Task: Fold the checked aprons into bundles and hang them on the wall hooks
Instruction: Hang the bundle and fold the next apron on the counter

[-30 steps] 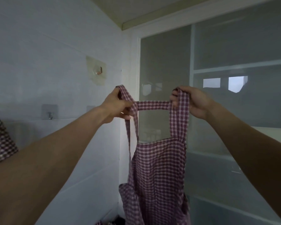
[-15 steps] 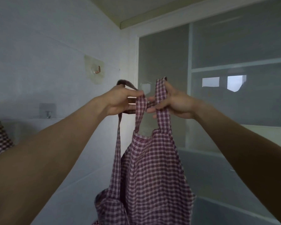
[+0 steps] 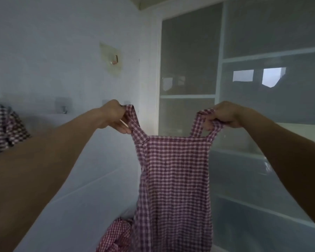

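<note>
A pale, smooth white wall (image 3: 44, 51) fills the left side of the view and meets, at a corner, a tall frosted-glass partition with white frame bars (image 3: 219, 70) that takes up the right side; two bright patches show through its cloudy panes. In front of that corner hangs the red-and-white checked cotton apron (image 3: 175, 179), held up in the air with its bib stretched flat and wide between both arms, its thin woven cloth falling straight down and out of the bottom of the view, with a crumpled fold of it bunched at lower left. The left hand (image 3: 115, 115) has its fingers curled round the apron's left shoulder strap (image 3: 133, 120), a grip clamped on the strap's upper loop. The right hand (image 3: 224, 114) pinches and curls round the right shoulder strap (image 3: 205, 122) in the same way, its grip closed on the cloth. A second checked apron in darker red and white (image 3: 5, 128) hangs bunched against the wall at the far left edge. Higher on the wall sits a clear square adhesive hook with a small copper-coloured prong (image 3: 114, 60), bare. Lower down, left of the left hand, is a small grey square adhesive hook with a metal prong (image 3: 63, 106), blurred.
</note>
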The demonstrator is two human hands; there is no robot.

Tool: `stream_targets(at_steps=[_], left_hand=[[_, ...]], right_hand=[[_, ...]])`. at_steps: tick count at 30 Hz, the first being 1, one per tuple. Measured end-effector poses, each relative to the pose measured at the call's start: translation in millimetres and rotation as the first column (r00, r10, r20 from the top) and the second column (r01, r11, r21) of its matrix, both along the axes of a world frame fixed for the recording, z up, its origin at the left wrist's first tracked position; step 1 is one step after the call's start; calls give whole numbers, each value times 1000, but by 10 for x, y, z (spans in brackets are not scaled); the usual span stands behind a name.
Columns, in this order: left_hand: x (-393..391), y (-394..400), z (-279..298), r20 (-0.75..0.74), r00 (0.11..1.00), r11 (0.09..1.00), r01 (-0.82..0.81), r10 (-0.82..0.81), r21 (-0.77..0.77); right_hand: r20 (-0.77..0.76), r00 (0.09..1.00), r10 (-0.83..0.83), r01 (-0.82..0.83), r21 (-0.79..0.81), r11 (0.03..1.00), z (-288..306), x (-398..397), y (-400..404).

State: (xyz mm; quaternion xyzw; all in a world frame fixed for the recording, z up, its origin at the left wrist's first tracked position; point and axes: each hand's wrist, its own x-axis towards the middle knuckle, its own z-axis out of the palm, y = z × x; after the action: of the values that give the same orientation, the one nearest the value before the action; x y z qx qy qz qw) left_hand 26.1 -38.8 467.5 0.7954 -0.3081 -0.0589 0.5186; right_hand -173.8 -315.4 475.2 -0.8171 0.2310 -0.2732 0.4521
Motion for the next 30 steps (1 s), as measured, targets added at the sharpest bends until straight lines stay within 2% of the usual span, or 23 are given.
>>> stream_targets(at_steps=[1,3,4,6,9,12,15,16,21,23,25,28,30], left_hand=[[-34,-22,-46,-6,1000,1000,-7,7,-28],[-112,-102,-107,-97,995,974,-11,-12,-227],[-151,-144,-102,-142,989,939,-1,-51,-343],[-227,-242,-130,-128,981,894,75,-146,-443],[-278,-340,-211,55,979,914,202,-195,-352],[-345,-467,-413,163,931,925,349,-326,-148],[-337,-606,-703,235,927,956,288,-292,54],[-335,-640,-799,267,928,966,250,-259,67],[-415,-757,-1069,194,968,958,200,-160,-208],[-436,-834,-1062,179,978,935,160,-106,-317],[-489,-978,-1016,103,986,902,160,-129,-401],[-762,-1267,-978,-19,965,895,234,-260,-379],[-944,-1490,-1021,-51,940,894,303,-337,-330]], right_hand=[[-11,999,-44,43,-60,997,-40,-29,-27],[18,996,-87,89,-187,978,-103,-91,-2],[43,996,-82,89,-219,972,-97,-107,37],[80,995,-60,77,-231,970,-110,-160,113],[147,989,-28,64,-246,967,-118,-221,241],[245,969,-2,59,-224,973,-132,-271,305],[279,959,43,5,-169,986,-128,-304,324],[280,958,58,-13,-158,987,-118,-310,316],[294,953,72,-30,-144,989,-82,-415,119],[245,969,39,8,-186,983,-90,-491,-37],[157,988,8,31,-247,969,-109,-589,-250],[20,1000,-11,16,-298,955,-178,-736,-581],[-53,999,7,-21,-284,959,-227,-819,-749]])
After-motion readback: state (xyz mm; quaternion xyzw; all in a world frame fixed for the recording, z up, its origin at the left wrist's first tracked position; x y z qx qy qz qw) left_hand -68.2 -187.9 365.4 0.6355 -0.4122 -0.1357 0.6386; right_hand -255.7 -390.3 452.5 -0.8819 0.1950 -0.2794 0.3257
